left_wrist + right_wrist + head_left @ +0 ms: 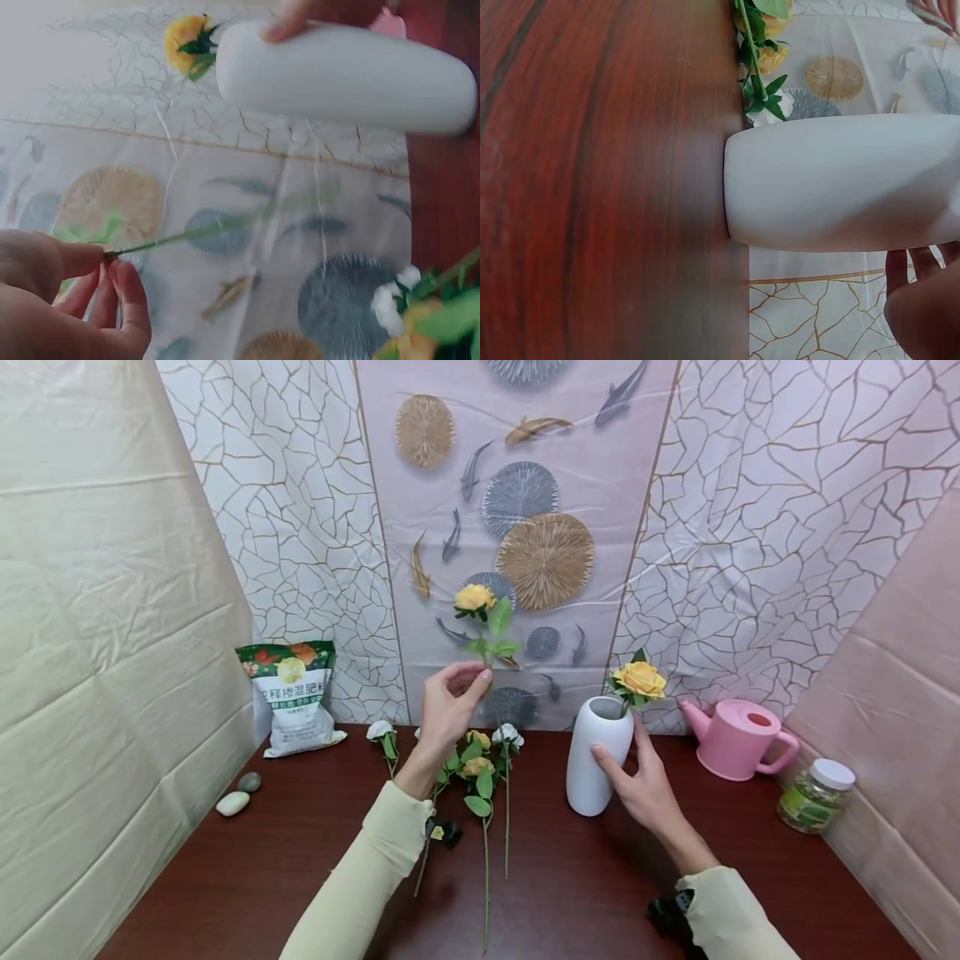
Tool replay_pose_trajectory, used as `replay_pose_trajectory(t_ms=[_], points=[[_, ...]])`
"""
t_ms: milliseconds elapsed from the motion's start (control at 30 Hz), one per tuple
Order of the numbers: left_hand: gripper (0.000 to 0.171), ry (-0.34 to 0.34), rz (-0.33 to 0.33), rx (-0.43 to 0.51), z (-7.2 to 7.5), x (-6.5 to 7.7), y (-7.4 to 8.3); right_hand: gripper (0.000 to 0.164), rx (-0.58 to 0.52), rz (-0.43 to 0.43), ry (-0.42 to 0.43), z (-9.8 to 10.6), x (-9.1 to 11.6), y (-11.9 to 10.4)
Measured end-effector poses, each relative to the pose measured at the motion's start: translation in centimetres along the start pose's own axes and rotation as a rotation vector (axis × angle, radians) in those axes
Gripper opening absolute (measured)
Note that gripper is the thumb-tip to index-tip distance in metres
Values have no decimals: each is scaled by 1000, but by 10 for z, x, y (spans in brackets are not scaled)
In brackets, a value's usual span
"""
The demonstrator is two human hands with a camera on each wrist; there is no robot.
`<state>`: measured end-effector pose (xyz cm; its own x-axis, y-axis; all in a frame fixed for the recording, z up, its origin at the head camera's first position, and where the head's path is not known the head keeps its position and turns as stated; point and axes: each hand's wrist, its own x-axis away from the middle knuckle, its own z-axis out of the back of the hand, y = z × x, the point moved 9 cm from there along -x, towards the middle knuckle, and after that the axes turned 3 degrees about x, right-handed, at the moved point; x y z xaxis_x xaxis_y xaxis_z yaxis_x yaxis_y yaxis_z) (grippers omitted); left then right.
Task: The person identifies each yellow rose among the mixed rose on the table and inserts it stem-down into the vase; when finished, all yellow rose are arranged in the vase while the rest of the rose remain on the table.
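Note:
Between thumb and fingertips my left hand (447,706) pinches the green stem of a yellow rose (476,598), its bloom upright above the hand. In the left wrist view, that stem (176,238) runs out past the fingers, blurred toward its end. My right hand (641,772) grips the upper part of a white vase (592,760), thumb on the front and fingers round the far side. Another yellow rose (640,680) stands in the vase's mouth, leaning right. In the right wrist view the vase (840,184) has its base at the dark red table (607,180).
Several yellow and white artificial flowers (477,767) lie on the table under my left arm, stems toward me. At the right stand a pink watering can (738,739) and a lidded jar (816,797). A fertilizer bag (296,702) and two stones (233,803) are at the left.

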<state>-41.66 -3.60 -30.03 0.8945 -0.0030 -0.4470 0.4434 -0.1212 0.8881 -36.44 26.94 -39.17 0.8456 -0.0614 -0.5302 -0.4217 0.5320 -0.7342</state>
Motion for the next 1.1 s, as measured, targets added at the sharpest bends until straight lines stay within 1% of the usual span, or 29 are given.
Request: replay_pose_trajectory(t_ms=[167,300,400,533,567,633,733,800,933,1033,1100], points=[[27,27,-43,47,-20,-6,12,78,-21,20,-8,0,-1,-3],[23,31,-103,170,-38,-11,26,75,-37,33,-11,4,2,-24],[25,32,-154,237,-51,-16,37,75,-26,35,-9,5,2,-23],[24,36,-190,239,-68,-19,47,76,-26,32,-14,4,2,-19],[23,38,-195,245,-71,-20,49,76,-29,32,-15,4,2,-21],[23,54,-213,230,-77,-21,55,75,-34,26,-21,4,3,-23],[26,82,-240,211,-84,-23,62,76,-25,16,-17,2,1,-10],[27,104,-246,184,-87,-22,65,76,-16,11,-17,0,0,-2],[32,121,-235,152,-94,-21,65,76,-16,19,-13,0,-2,3],[39,114,-225,171,-101,-21,62,76,-19,29,-13,0,-2,3],[41,106,-218,181,-106,-21,60,76,-18,34,-10,0,-2,3]])
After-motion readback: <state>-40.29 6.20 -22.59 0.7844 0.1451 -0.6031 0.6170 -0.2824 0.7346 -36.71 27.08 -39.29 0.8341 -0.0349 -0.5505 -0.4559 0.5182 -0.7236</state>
